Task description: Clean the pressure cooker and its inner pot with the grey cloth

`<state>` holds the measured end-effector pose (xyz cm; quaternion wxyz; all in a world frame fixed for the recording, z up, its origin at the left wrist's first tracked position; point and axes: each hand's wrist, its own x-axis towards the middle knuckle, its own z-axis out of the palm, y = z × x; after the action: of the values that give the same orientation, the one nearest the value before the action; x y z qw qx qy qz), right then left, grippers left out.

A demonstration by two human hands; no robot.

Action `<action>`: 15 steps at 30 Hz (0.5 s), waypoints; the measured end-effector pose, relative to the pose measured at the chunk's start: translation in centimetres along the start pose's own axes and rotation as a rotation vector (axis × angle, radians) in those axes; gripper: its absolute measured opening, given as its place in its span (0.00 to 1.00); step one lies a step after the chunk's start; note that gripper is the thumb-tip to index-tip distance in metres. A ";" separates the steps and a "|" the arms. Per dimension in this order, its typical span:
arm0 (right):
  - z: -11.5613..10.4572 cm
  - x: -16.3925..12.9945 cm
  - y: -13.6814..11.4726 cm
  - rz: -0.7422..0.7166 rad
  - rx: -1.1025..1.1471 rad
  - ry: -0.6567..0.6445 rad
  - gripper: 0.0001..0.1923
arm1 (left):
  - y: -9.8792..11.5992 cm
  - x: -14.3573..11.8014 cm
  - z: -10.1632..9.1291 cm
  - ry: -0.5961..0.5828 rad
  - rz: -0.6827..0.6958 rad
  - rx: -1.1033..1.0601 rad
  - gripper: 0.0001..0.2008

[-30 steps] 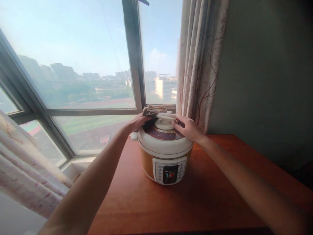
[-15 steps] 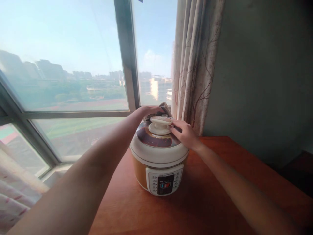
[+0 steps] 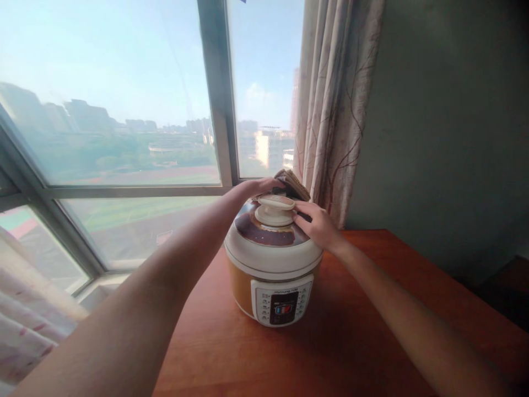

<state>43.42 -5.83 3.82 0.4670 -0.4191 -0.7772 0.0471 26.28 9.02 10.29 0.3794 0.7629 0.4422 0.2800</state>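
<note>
A white and tan electric pressure cooker (image 3: pixel 275 264) stands upright with its lid on and its control panel facing me. My left hand (image 3: pixel 268 186) reaches over the back of the lid, closed on a folded brownish cloth (image 3: pixel 295 184); its fingertips are partly hidden behind the lid handle. With thumb and fingers, my right hand (image 3: pixel 317 225) grips the right edge of the cream lid handle (image 3: pixel 276 204). Around the handle, the dark glossy lid top (image 3: pixel 268 234) has a brownish ring and a few pale specks.
The cooker rests on a reddish-brown wooden table (image 3: pixel 351 342). Close behind are large windows with a metal frame (image 3: pixel 221 94). A patterned curtain (image 3: pixel 330 110) hangs at the back, beside a grey-green wall (image 3: pixel 433 138). Another curtain (image 3: pixel 25 331) is at lower left.
My left hand has shifted right behind the handle, and more of the cloth shows, sticking up to the right. My right hand stays at the handle. The view has moved slightly.
</note>
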 end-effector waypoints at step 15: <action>0.6 0.0 0.8 0.012 0.031 0.042 0.16 | -5.9 -7.5 -4.5 0.085 0.177 -0.052 0.27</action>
<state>43.42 -5.09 3.14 0.4895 -0.4174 -0.7638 0.0531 16.68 5.72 7.23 0.3538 0.7764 0.3815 0.3556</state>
